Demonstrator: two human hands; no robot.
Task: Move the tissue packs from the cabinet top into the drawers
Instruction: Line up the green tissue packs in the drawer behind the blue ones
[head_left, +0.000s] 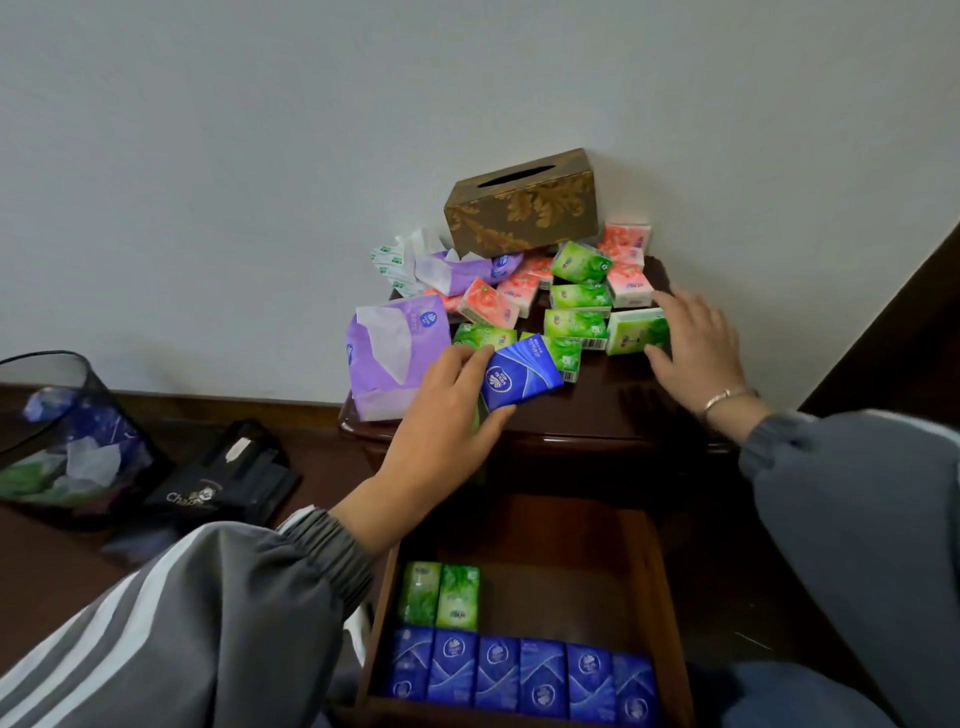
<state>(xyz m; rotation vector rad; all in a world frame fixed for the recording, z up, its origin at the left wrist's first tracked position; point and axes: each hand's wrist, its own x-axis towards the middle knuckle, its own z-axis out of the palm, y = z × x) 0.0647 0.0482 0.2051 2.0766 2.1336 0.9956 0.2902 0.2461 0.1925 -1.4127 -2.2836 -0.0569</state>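
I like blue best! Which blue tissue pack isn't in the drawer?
The blue pack gripped by the left hand at the cabinet top. The other six blue packs stand in a row at the front of the open drawer.

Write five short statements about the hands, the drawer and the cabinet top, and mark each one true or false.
1. The left hand holds a blue pack. True.
2. The drawer is shut. False: it stands open, with packs inside.
3. Six blue packs stand in a row at the drawer's front, with two green packs behind them. True.
4. The right hand holds a pink pack. False: it touches a green pack.
5. The brown tissue box lies in the drawer. False: it sits at the back of the cabinet top, by the wall.
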